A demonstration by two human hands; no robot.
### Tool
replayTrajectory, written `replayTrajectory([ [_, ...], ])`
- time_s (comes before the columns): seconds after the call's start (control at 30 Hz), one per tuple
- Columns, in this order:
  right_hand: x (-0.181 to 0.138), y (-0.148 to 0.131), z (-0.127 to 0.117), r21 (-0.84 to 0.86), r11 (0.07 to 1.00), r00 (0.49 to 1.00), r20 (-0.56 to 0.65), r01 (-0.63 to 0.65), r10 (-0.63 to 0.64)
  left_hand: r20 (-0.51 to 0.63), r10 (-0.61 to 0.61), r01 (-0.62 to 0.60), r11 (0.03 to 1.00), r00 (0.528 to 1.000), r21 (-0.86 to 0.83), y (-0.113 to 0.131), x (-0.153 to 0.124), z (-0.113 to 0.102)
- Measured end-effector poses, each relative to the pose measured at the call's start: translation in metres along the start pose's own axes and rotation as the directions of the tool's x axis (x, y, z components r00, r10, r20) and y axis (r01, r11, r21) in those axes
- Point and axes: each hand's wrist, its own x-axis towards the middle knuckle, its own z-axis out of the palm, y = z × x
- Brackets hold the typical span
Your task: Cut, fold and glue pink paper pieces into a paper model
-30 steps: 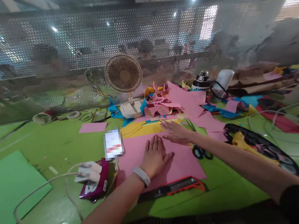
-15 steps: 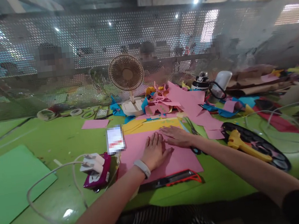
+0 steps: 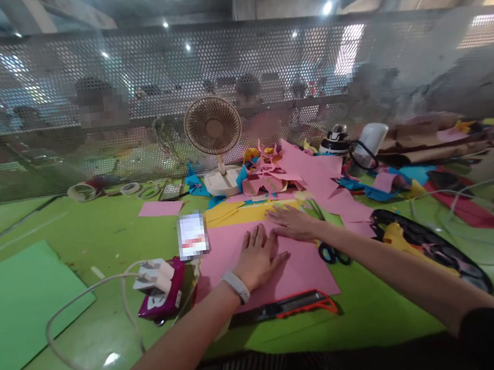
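Observation:
A pink sheet of paper (image 3: 227,249) lies flat on the green table. My left hand (image 3: 257,260) rests on it with the fingers stretched out and holds nothing. Farther up, by the sheet's far edge, my right hand (image 3: 293,224) lies flat with fingers extended, also holding nothing. The two hands are close together. Yellow paper (image 3: 250,212) shows just beyond the pink sheet. Along the near edge lies a utility knife (image 3: 295,306) with a red outline. Scissors (image 3: 334,253) with dark handles lie partly under my right forearm.
A phone (image 3: 193,235) and a purple power strip (image 3: 163,291) with white plugs and cables stand left, near green paper (image 3: 26,314). Behind are a desk fan (image 3: 213,127) and pink scraps (image 3: 311,169). A yellow glue gun (image 3: 398,237) lies on a black tray (image 3: 471,267) at right.
The whole view has shifted slightly, so things sit a little lower. Both hands stay flat on the paper, with hardly any movement. More of the scissors' handles shows.

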Motion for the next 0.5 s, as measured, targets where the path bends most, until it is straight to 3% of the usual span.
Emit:
replayTrajectory([
  [0.23,-0.008,0.005,-0.016,-0.004,0.991,0.984,-0.126,-0.131,0.129,0.022,0.023,-0.021,0.999,1.0,-0.046,0.001,-0.001,-0.003],
  [0.4,-0.068,-0.025,-0.021,0.039,0.99,0.981,-0.135,-0.133,0.137,0.007,0.039,-0.039,0.999,0.999,-0.023,0.0,0.001,0.0],
  [0.5,-0.108,-0.032,-0.017,0.027,1.0,1.0,-0.024,-0.015,0.015,0.027,0.04,-0.04,0.999,0.999,-0.02,-0.001,0.003,0.001],
])
